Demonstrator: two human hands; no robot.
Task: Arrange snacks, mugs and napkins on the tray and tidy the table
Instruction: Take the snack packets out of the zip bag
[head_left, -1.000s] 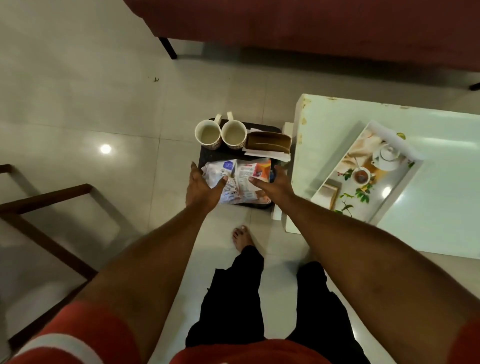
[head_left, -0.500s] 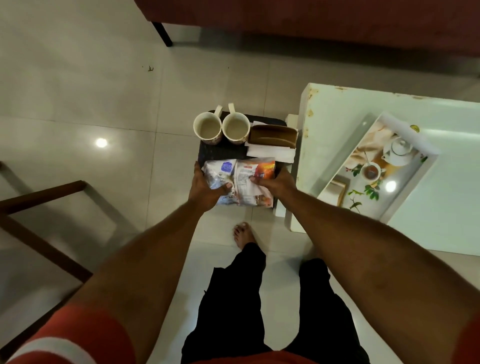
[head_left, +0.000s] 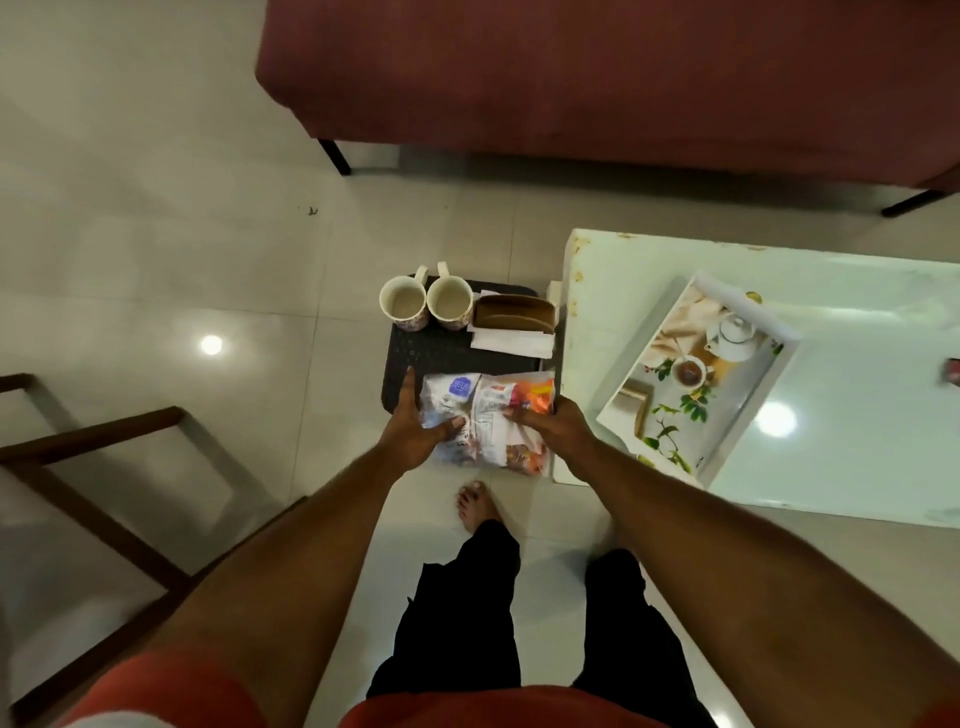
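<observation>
The dark tray (head_left: 441, 353) is held over the floor, the left hand (head_left: 410, 431) and right hand (head_left: 550, 431) gripping its near edge, thumbs seemingly pinning the snack packets (head_left: 488, 415) lying between them, two mugs (head_left: 426, 304) and napkins (head_left: 511, 340) at the far end.

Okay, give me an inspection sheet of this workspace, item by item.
Surface: white table at right, edge chipped; pale tiled floor.
Job's things: dark tray carrying two mugs, a brown napkin holder with white napkins, and snack packets at its near end.
Clutter: printed white tray on the table; small red item at the frame edge.
Hands: left hand and right hand on the snack packets and the tray's near edge.
Cables: nothing seen.
Surroundings: maroon sofa, wooden chair frame.
</observation>
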